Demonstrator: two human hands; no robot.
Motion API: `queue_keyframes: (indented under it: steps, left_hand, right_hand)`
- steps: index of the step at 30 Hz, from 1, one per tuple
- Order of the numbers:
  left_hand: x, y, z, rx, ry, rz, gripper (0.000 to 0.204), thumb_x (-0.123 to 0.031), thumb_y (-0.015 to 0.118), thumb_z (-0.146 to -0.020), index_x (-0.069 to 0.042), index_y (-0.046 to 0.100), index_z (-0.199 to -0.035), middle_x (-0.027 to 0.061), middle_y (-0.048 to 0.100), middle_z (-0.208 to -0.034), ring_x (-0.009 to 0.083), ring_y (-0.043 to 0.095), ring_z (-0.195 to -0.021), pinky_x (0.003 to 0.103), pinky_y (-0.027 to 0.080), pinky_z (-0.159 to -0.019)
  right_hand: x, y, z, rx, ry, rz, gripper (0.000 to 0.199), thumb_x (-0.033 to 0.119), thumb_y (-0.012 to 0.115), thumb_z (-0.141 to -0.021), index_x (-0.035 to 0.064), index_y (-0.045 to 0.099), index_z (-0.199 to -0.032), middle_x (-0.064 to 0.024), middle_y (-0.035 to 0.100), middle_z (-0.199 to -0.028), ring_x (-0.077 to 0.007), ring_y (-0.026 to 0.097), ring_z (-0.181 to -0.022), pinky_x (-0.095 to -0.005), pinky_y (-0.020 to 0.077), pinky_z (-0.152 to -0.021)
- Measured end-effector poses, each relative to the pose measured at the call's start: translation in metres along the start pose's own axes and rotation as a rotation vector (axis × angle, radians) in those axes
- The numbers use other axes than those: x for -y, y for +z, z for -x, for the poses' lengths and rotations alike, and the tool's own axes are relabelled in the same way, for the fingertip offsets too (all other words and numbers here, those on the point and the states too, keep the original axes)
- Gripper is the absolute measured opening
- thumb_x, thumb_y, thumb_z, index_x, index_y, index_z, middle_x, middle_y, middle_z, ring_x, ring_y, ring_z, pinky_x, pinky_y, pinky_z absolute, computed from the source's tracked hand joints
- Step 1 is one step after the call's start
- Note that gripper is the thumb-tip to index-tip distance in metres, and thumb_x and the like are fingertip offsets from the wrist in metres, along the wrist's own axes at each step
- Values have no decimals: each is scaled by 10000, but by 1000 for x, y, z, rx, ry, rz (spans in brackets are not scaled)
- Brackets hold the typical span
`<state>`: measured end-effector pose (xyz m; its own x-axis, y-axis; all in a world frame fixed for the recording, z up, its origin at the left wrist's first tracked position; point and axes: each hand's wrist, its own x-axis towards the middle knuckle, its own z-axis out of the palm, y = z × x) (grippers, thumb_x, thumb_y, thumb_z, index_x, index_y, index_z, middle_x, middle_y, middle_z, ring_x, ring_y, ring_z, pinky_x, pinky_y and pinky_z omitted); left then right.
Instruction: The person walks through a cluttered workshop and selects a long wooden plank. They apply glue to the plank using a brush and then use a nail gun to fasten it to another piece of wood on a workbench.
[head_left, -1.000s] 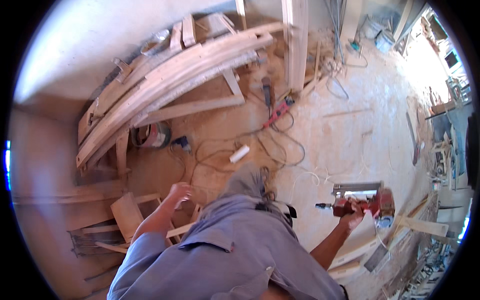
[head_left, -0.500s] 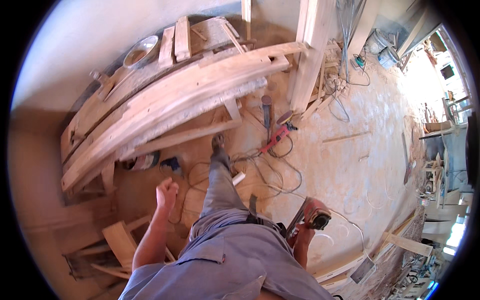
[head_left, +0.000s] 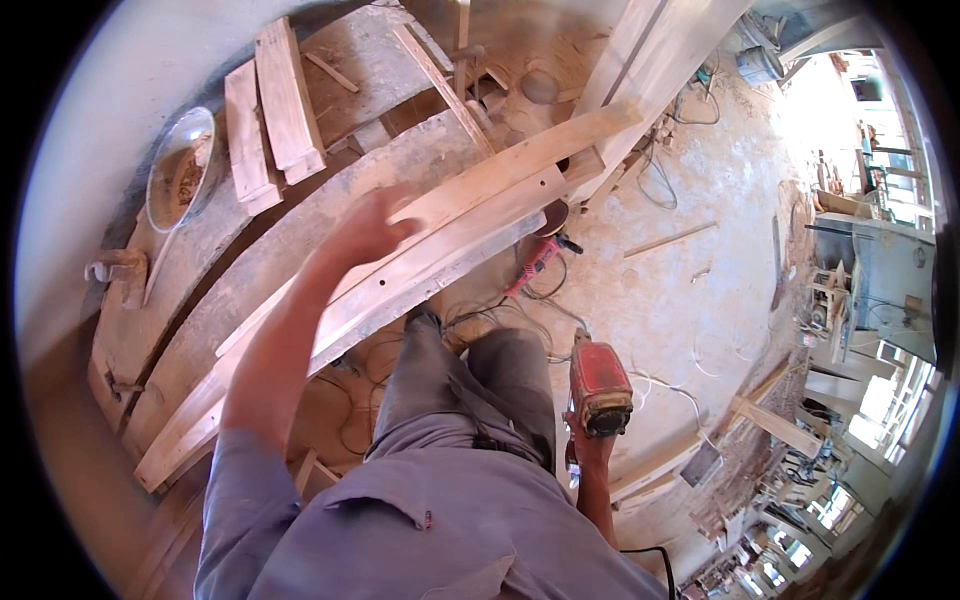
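My left hand point(head_left: 370, 230) is over the long pale wooden pieces point(head_left: 455, 235) on the bench, its fingers apart and slightly blurred, holding nothing. Whether it touches the wood I cannot tell. Down at my right side, my right hand point(head_left: 590, 450) grips a red nail gun point(head_left: 601, 375) by its handle. The gun's dark round cap points back toward me, and a hose runs near it. The wooden pieces lie along the near edge of a worn, dusty bench point(head_left: 370, 165); small dark holes show in one of them.
Two short boards point(head_left: 287, 105) and a bowl point(head_left: 207, 130) holding brown material rest on the bench. A red power tool with a round disc point(head_left: 538, 265) lies on the floor among loose cables. A thick wooden post point(head_left: 665, 50) stands at the bench's right end.
I have moved closer to the bench. My left hand has gone from a fist at my side to reaching out over the wood, fingers loosened. The nail gun stays in my right hand.
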<state>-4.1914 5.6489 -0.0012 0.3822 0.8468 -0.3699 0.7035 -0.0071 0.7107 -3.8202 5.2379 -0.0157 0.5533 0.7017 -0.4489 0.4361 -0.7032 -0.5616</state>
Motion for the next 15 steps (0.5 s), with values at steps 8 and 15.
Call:
queue_keyframes:
  steps: [8,15]
  left_hand:
    - [-68,64,-115,-109,6,249,692,-227,798,-811,-19,514,-1407,233,576,-1376,359,540,-1299,418,417,-1089]
    - [-81,78,-111,-82,-103,80,807,-198,834,-747,-111,466,-1461,175,557,-1414,383,528,-1293,450,429,-1080]
  right_hand:
    - [84,-8,-67,115,-4,18,802,246,874,-764,-27,456,-1392,-144,561,-1325,-256,540,-1217,-380,440,-1026]
    - [120,-30,-145,224,104,-30,572,324,815,-819,-28,602,-1216,-155,665,-1124,-302,628,-1054,-416,491,-920]
